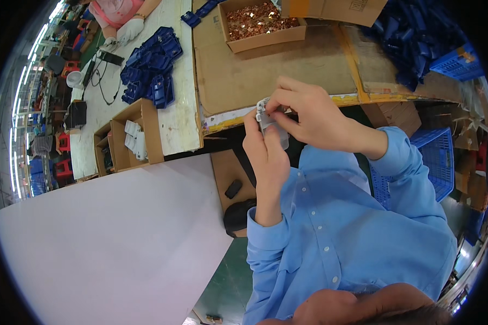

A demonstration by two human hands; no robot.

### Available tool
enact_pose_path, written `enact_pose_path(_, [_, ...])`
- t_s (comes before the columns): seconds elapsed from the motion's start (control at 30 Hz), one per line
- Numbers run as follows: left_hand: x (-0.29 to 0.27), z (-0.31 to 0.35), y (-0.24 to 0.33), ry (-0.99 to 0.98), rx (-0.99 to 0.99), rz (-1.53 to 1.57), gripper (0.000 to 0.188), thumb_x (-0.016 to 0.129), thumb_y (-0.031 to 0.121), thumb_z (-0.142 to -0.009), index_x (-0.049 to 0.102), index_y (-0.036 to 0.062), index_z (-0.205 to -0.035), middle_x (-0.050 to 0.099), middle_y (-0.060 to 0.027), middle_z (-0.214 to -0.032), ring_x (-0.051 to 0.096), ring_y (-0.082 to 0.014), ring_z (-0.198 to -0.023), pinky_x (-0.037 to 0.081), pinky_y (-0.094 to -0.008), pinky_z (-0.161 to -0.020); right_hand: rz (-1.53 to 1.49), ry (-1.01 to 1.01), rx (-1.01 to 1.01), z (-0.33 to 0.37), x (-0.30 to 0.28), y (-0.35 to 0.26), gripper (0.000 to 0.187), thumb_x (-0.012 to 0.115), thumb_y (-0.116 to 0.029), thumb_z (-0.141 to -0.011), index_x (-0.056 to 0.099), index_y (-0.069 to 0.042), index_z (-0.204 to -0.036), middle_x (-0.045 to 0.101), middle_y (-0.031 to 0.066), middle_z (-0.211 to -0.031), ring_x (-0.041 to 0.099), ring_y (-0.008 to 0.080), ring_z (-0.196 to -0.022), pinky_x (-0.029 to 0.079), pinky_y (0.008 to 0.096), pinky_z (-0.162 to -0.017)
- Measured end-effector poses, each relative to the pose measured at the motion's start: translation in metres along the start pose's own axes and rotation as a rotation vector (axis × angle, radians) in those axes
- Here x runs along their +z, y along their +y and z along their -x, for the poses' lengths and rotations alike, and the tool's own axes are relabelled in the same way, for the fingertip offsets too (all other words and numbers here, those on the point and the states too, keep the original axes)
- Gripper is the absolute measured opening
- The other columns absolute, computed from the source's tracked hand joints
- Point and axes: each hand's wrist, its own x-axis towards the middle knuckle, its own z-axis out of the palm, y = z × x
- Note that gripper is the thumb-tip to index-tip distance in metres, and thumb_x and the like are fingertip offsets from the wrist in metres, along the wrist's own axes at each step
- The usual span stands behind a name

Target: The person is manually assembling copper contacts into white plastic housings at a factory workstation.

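Note:
In front of my chest, near the table's edge, my left hand [267, 154] grips a small white plastic housing [283, 139], partly translucent at its lower end. My right hand [313, 116] is closed over the housing's upper end. Its thumb and fingertips are pinched together there, and whatever lies between them is hidden. Small details show along the housing's top edge, too fine to make out. Beyond my hands, a cardboard box [271, 40] of small copper-coloured pieces stands on the cardboard-covered table [276, 73].
Blue plastic parts [154, 65] lie heaped on the left table, with more [417, 38] at the far right. An open carton [153, 132] holds white parts. A blue crate [442, 162] stands right of me. Across the left table, a person's gloved hands [130, 30] show.

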Motion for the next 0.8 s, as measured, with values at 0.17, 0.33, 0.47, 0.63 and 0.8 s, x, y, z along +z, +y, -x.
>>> enact_pose_path(0.17, [0.0, 0.003, -0.003, -0.006, -0.01, -0.043, 0.028, 0.04, 0.01, -0.093, 0.053, -0.0007, -0.116, 0.062, -0.0093, -0.098, 0.058, -0.012, -0.082, 0.047, -0.0259, -0.071, -0.088, 0.076, 0.046, -0.007, -0.006, -0.001, 0.016, 0.068, -0.003, -0.078, 0.055, -0.003, -0.088, 0.051, 0.0053, -0.081, 0.051, 0.0165, -0.066, 0.043, 0.0291, -0.057])
enact_pose_path(0.33, [0.001, 0.002, -0.013, -0.009, 0.001, -0.108, 0.025, 0.042, 0.016, -0.098, 0.056, 0.0007, -0.113, 0.065, -0.008, -0.086, 0.061, -0.0107, -0.067, 0.05, -0.0243, -0.059, -0.171, -0.019, 0.145, -0.012, -0.015, -0.002, 0.018, 0.068, -0.007, -0.075, 0.053, -0.003, -0.083, 0.054, 0.0063, -0.075, 0.053, 0.017, -0.064, 0.044, 0.03, -0.057])
enact_pose_path(0.47, [0.002, 0.005, -0.016, -0.015, 0.086, -0.193, 0.024, 0.043, 0.017, -0.1, 0.056, 0.0002, -0.111, 0.064, -0.0072, -0.076, 0.062, -0.0107, -0.06, 0.05, -0.0234, -0.053, -0.333, -0.163, 0.24, -0.016, -0.022, 0.009, 0.02, 0.068, -0.011, -0.069, 0.053, -0.001, -0.077, 0.057, 0.0097, -0.066, 0.056, 0.0201, -0.06, 0.044, 0.0328, -0.055])
enact_pose_path(0.63, [0.003, 0.005, -0.015, -0.044, 0.091, -0.182, 0.023, 0.044, 0.016, -0.099, 0.056, -0.0007, -0.109, 0.064, -0.0081, -0.075, 0.063, -0.0111, -0.06, 0.05, -0.0232, -0.053, -0.273, -0.197, 0.24, -0.016, -0.027, 0.007, 0.02, 0.069, -0.01, -0.07, 0.052, -0.001, -0.074, 0.054, 0.0063, -0.064, 0.051, 0.015, -0.059, 0.041, 0.0294, -0.054])
enact_pose_path(0.8, [0.006, 0.003, -0.012, -0.074, 0.102, -0.212, 0.023, 0.045, 0.016, -0.099, 0.057, -0.0008, -0.111, 0.064, -0.0066, -0.075, 0.061, -0.01, -0.06, 0.049, -0.0232, -0.052, -0.174, -0.216, 0.236, -0.015, -0.027, 0.011, 0.02, 0.069, -0.009, -0.071, 0.051, -0.001, -0.075, 0.052, 0.0044, -0.063, 0.049, 0.0112, -0.059, 0.04, 0.0276, -0.053])
